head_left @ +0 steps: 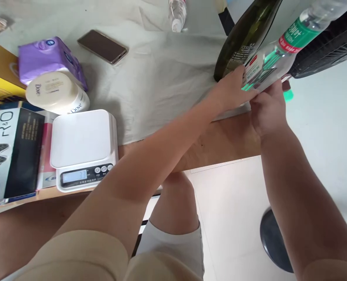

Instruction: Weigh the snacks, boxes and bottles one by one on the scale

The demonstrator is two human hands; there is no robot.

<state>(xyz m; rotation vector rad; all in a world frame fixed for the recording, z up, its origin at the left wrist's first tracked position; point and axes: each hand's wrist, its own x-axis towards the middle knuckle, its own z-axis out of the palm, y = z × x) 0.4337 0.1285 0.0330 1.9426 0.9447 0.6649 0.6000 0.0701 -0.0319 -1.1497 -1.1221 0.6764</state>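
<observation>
At the table's right edge, my left hand (232, 89) is closed on the lower end of a clear package (257, 71) with green strips and a white-and-red label; its exact kind I cannot make out. Against that end, my right hand (268, 111) has its fingers curled, partly hidden. A bright green piece (288, 95) shows just beyond the right hand; I cannot tell what it belongs to. Just behind the left hand is a dark green glass bottle (246, 37). A clear plastic bottle (303, 33) with a green and red label rises behind the package.
A black fan (331, 47) borders the bottles on the right. On the left are a white kitchen scale (81, 138), a Dove jar (55, 91), a purple pack (46, 58), a yellow box (4, 74) and book-like boxes (21, 152). A phone (102, 46) lies farther back. A black stool (274, 238) stands below.
</observation>
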